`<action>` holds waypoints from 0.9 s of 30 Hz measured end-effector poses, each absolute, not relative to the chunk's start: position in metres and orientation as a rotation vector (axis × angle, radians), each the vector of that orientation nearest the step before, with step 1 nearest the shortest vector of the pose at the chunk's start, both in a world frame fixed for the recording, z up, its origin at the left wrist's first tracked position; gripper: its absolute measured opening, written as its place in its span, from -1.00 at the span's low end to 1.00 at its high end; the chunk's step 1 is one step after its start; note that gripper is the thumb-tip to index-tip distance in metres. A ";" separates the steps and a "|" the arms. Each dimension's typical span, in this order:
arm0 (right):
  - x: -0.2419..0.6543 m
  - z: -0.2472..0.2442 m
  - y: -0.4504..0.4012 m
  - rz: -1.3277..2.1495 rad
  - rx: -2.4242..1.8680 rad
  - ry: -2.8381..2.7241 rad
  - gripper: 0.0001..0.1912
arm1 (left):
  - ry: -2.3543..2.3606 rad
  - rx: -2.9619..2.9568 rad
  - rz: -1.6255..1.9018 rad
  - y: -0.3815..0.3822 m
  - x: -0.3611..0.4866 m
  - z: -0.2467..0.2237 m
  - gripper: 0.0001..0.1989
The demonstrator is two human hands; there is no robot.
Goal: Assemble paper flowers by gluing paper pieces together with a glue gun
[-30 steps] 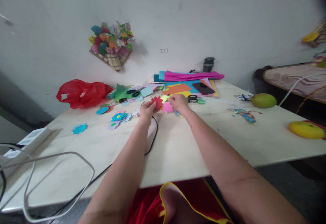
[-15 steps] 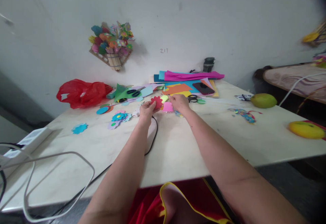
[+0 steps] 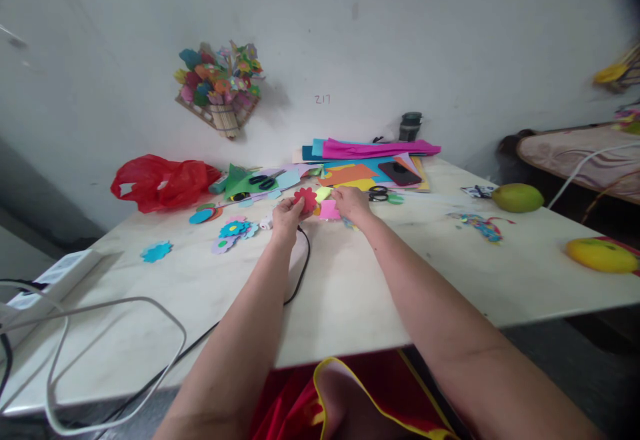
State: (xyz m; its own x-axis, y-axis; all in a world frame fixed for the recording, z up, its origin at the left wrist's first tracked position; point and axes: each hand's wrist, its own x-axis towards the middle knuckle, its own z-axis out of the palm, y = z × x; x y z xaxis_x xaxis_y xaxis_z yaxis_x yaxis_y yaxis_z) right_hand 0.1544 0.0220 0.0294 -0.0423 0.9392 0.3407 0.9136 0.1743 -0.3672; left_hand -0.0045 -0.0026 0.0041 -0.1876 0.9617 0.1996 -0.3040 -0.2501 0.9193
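A red scalloped paper flower (image 3: 307, 199) is pinched in my left hand (image 3: 289, 216) near the middle of the table. My right hand (image 3: 352, 204) is just to its right, its thumb and fingertips closed together; whatever they hold is too small to make out. Between the two hands lie a yellow-green paper piece (image 3: 323, 193) and a pink piece (image 3: 329, 210). Black-handled scissors (image 3: 379, 193) rest just beyond my right hand. Blue and lilac paper flowers (image 3: 234, 229) lie to the left of my left hand.
A red plastic bag (image 3: 163, 183) sits at the back left. Coloured sheets (image 3: 350, 174) and a phone (image 3: 400, 173) lie at the back. Two mangoes (image 3: 517, 197) are on the right. A power strip (image 3: 55, 279) and looping cables occupy the left.
The red flower and my left hand have shifted slightly left. My right fingers have drawn together, and more of the yellow-green piece shows.
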 end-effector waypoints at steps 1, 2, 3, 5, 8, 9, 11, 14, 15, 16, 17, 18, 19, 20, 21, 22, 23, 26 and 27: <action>0.154 0.029 0.022 0.061 -1.736 -1.959 -0.60 | 0.949 1.042 1.629 -0.003 -0.005 0.004 -0.64; 0.153 0.029 0.022 0.059 -1.727 -1.964 -0.58 | 0.947 1.044 1.628 -0.003 -0.005 0.004 -0.64; 0.153 0.029 0.022 0.059 -1.719 -1.969 -0.56 | 0.944 1.045 1.630 -0.003 -0.005 0.003 -0.63; 0.153 0.027 0.023 0.062 -1.704 -1.976 -0.58 | 0.936 1.045 1.632 -0.002 -0.005 0.003 -0.63; 0.155 0.025 0.025 0.077 -1.707 -1.959 -0.75 | 0.935 1.033 1.640 -0.002 -0.005 0.003 -0.63; 0.155 0.025 0.025 0.083 -1.716 -1.945 -0.79 | 0.935 1.028 1.642 -0.002 -0.005 0.003 -0.63; 0.156 0.026 0.025 0.094 -1.736 -1.914 -0.81 | 0.934 1.023 1.643 -0.002 -0.005 0.003 -0.63; 0.156 0.028 0.023 0.089 -1.751 -1.897 -0.73 | 0.934 1.020 1.643 -0.001 -0.005 0.003 -0.64; 0.155 0.029 0.022 0.078 -1.752 -1.900 -0.68 | 0.935 1.018 1.643 -0.001 -0.005 0.003 -0.65; 0.154 0.030 0.022 0.064 -1.750 -1.907 -0.64 | 0.937 1.017 1.642 -0.001 -0.005 0.003 -0.65; 0.154 0.030 0.022 0.053 -1.747 -1.914 -0.61 | 0.940 1.016 1.641 -0.001 -0.005 0.003 -0.65; 0.153 0.029 0.022 0.052 -1.740 -1.920 -0.61 | 0.944 1.015 1.639 -0.001 -0.005 0.003 -0.65; 0.153 0.029 0.022 0.059 -1.729 -1.925 -0.64 | 0.949 1.014 1.640 -0.001 -0.005 0.003 -0.66; 0.153 0.028 0.023 0.070 -1.718 -1.927 -0.68 | 0.953 1.013 1.641 -0.001 -0.004 0.003 -0.66; 0.153 0.027 0.023 0.082 -1.708 -1.929 -0.74 | 0.956 1.011 1.642 -0.001 -0.004 0.004 -0.67; 0.154 0.026 0.024 0.089 -1.703 -1.929 -0.78 | 0.958 1.010 1.643 -0.001 -0.004 0.004 -0.68; 0.154 0.026 0.025 0.091 -1.702 -1.928 -0.80 | 0.957 1.010 1.644 -0.001 -0.004 0.004 -0.68; 0.155 0.025 0.026 0.078 -1.712 -1.932 -0.76 | 0.950 1.012 1.646 0.000 -0.004 0.004 -0.70; 0.155 0.025 0.026 0.076 -1.712 -1.938 -0.74 | 0.950 1.012 1.645 0.000 -0.004 0.004 -0.70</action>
